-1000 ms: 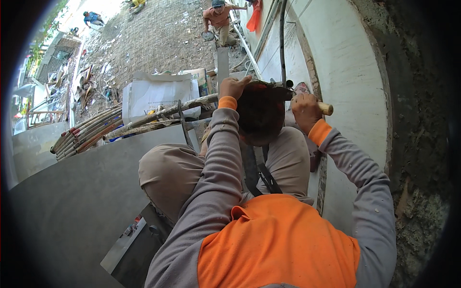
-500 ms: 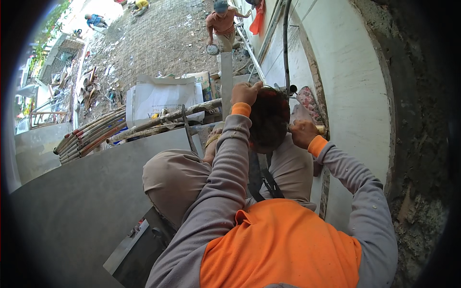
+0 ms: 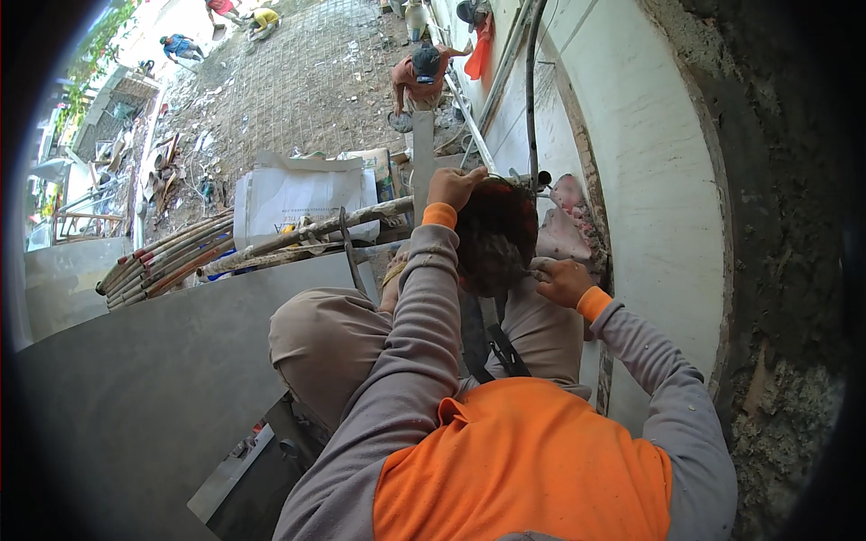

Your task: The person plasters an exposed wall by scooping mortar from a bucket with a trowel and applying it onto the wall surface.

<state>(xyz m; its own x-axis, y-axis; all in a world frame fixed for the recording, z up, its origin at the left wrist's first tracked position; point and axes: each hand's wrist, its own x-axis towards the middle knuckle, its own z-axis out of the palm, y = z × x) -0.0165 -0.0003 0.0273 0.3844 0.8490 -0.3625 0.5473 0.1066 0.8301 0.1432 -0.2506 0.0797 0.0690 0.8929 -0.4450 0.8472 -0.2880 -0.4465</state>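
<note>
My left hand [image 3: 454,187] is closed on the upper left rim of a dark, round bucket [image 3: 523,212], tilted so that its mouth faces me. Wet grey mortar [image 3: 492,252] lies inside, toward the lower side. At the bucket's lower right edge, my right hand [image 3: 564,281] is wrapped round a small tool that looks like a trowel; its blade is mostly hidden at the mortar. The bucket is above and between my bent knees, close to the white wall panel [image 3: 677,180].
A thin upright board [image 3: 423,158] stands just beyond my left hand. Bundled poles [image 3: 171,261] and white sacks [image 3: 298,203] lie to the left, above a grey panel [image 3: 180,379]. Below, a co-worker [image 3: 422,77] bends on ground covered with wire mesh [image 3: 298,81]. Rough concrete [image 3: 785,298] rises at right.
The bucket has tipped toward me, bringing its mortar into view. My right hand has moved down and slightly left, to the bucket's edge. The co-worker below has bent over further.
</note>
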